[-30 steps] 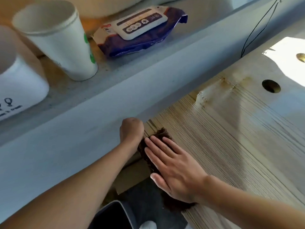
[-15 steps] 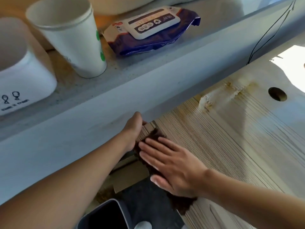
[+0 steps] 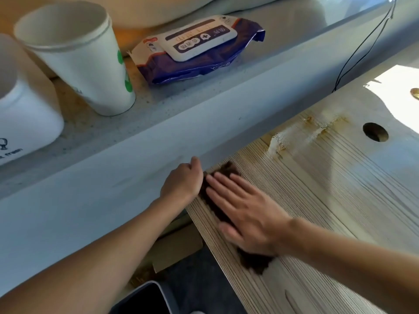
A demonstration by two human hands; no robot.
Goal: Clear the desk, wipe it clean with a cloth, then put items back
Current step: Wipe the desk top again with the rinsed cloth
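Note:
A dark brown cloth (image 3: pixel 255 262) lies on the pale wooden desk (image 3: pixel 328 200) near its far left corner. My right hand (image 3: pixel 247 214) presses flat on it with straight fingers, so only the cloth's ends show. My left hand (image 3: pixel 183 182) sits at the desk's left edge, right beside the cloth. Its thumb points up and its fingers curl down out of sight below the edge. A yellowish stain (image 3: pixel 294 137) marks the desk beyond the cloth.
A grey sill (image 3: pixel 158 105) behind the desk carries a white paper cup (image 3: pixel 84 62), a purple pack of wipes (image 3: pixel 197 48) and a white container (image 3: pixel 25 118). A black cable (image 3: pixel 362 46) hangs at the right. The desk has a round hole (image 3: pixel 375 132). A dark bin (image 3: pixel 147 300) stands below.
My right hand has slid the cloth from the left edge further onto the desk, toward the far corner. My left hand has stayed at the edge.

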